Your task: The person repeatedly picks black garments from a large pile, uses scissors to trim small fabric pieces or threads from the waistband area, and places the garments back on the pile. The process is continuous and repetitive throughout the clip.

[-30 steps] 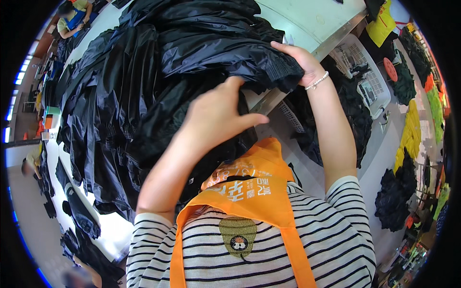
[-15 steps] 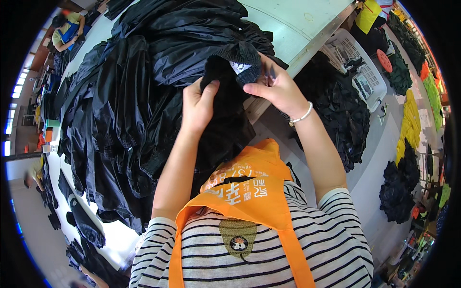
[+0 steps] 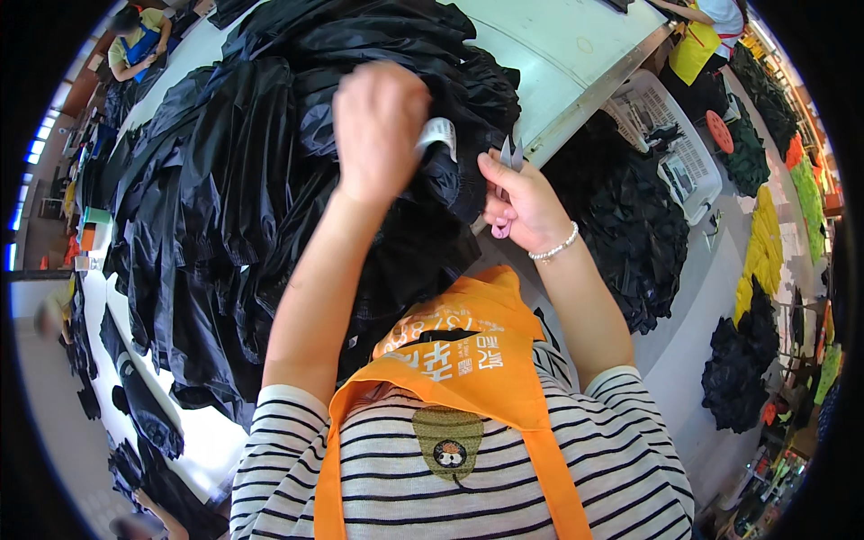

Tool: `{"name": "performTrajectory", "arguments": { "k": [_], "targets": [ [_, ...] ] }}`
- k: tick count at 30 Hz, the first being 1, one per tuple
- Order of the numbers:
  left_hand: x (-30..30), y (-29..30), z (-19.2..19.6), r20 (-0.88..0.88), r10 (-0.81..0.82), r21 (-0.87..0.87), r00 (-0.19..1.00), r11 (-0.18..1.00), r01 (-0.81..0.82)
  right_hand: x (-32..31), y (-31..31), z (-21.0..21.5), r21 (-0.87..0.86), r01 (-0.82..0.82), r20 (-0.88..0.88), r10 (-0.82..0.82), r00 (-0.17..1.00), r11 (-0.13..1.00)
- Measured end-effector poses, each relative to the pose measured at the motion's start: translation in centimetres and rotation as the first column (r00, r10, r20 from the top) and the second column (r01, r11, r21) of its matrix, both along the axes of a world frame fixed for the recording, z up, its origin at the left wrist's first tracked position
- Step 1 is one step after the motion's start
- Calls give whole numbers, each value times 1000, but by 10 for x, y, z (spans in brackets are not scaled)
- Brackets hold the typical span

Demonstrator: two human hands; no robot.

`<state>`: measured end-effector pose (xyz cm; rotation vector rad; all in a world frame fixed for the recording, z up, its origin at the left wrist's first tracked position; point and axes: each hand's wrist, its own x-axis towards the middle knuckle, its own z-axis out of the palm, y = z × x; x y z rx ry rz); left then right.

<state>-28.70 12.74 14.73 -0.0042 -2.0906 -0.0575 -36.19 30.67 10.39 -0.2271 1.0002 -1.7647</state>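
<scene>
The left hand [image 3: 380, 135] has gone up higher over the cloth since half a second ago, and the right hand [image 3: 531, 202] has come down a little. The black clothes [image 3: 225, 162] lie in a big heap on the smooth, pale table [image 3: 562, 56]. They are thin, shiny and full of long wrinkles. The stretchy band [image 3: 457, 187] looks bumpy and curved, and it sits between the two hands.

The left hand is blurry, with its back up and its fingers bent in; I cannot tell if it is pinching anything. The right hand has its thumb and fingers closed around small scissors [image 3: 511, 158], with the shiny blades pointing up and a pink handle below. A beady bracelet [image 3: 555, 245] goes around that wrist.

A white label [image 3: 438, 135] curls up by the band, too small to read. The orange apron [image 3: 432, 396] has white printing on it.
</scene>
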Motion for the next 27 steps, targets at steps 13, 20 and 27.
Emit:
{"name": "performTrajectory", "arguments": {
  "k": [13,20,27],
  "targets": [
    [37,4,-51,-44,-619,908,784,303,290,9,1,-1,-32,3,59,-1,998,999],
    [38,19,-28,305,-362,448,881,871,203,8,-1,-1,81,99,40,-102,994,992],
    [37,25,-47,268,-445,607,854,766,209,5,-5,-15,-109,37,184,-17,983,993]
  ]
}}
